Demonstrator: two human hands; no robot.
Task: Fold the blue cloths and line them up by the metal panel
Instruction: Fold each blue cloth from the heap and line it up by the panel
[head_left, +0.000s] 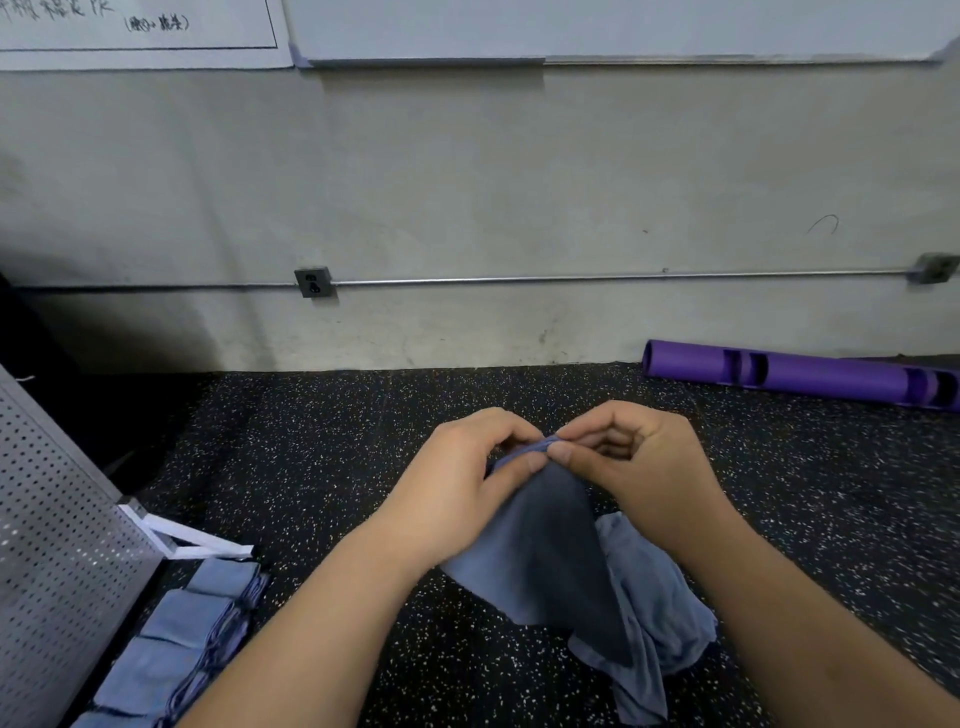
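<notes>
A blue cloth (540, 551) hangs above the speckled black floor, lifted by its top edge. My left hand (467, 467) and my right hand (628, 457) both pinch that edge between thumb and fingers, fingertips nearly touching each other. More loose blue cloth (660, 597) lies crumpled on the floor under and right of the hanging one. Several folded blue cloths (176, 629) lie in a row at the lower left, right beside the perforated metal panel (57, 530).
A purple tube (800, 374) lies on the floor by the wall at the right. A white bracket (187, 540) sits at the panel's foot, just beyond the folded row. The grey wall carries a conduit and socket (313, 282).
</notes>
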